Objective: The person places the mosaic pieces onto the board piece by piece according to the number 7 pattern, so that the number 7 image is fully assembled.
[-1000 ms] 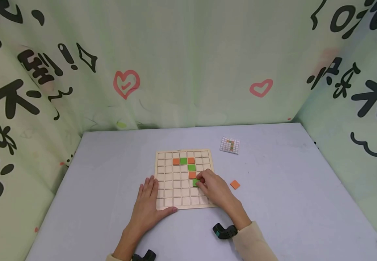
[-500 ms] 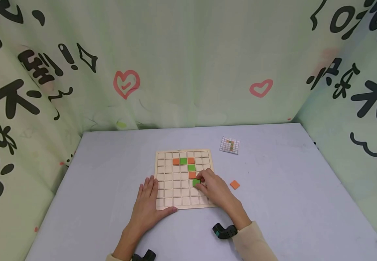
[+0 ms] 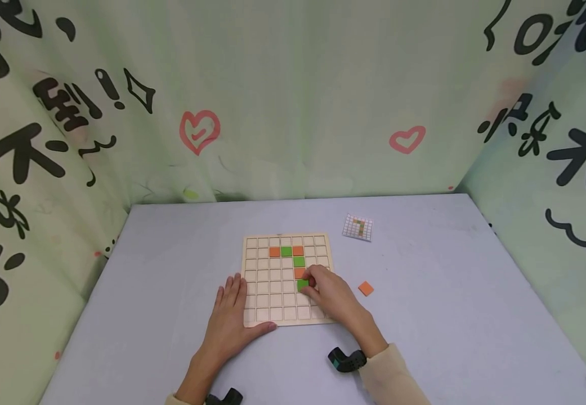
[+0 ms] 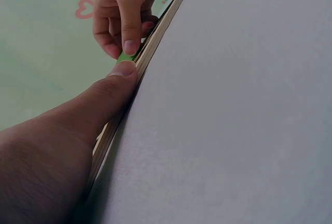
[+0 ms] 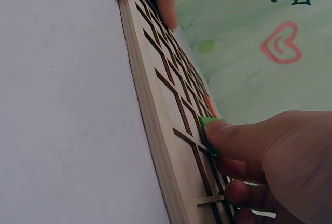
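Observation:
A square wooden grid board (image 3: 262, 301) lies on the table. My right hand (image 3: 334, 292) pinches a green square tile (image 3: 302, 285) between thumb and fingers, just below an orange tile (image 3: 299, 273) in the grid. In the right wrist view that green tile (image 5: 205, 130) sits slightly tilted at the grid's ribs. My left hand (image 3: 232, 318) lies with straight fingers along the board's left edge, its thumb on the front edge. Further up the grid are another green tile (image 3: 299, 261) and a row of orange, green (image 3: 286, 251) and orange tiles.
A loose orange tile (image 3: 366, 288) lies on the table right of the board. Behind it is a small card (image 3: 358, 227) printed with a coloured grid pattern. Pale curtains with drawn hearts and lettering stand around the white table (image 3: 455, 315).
The green tile in my right hand has shifted slightly left, more in line below the orange tile. My left hand stays at the board's edge. The head view has shifted slightly.

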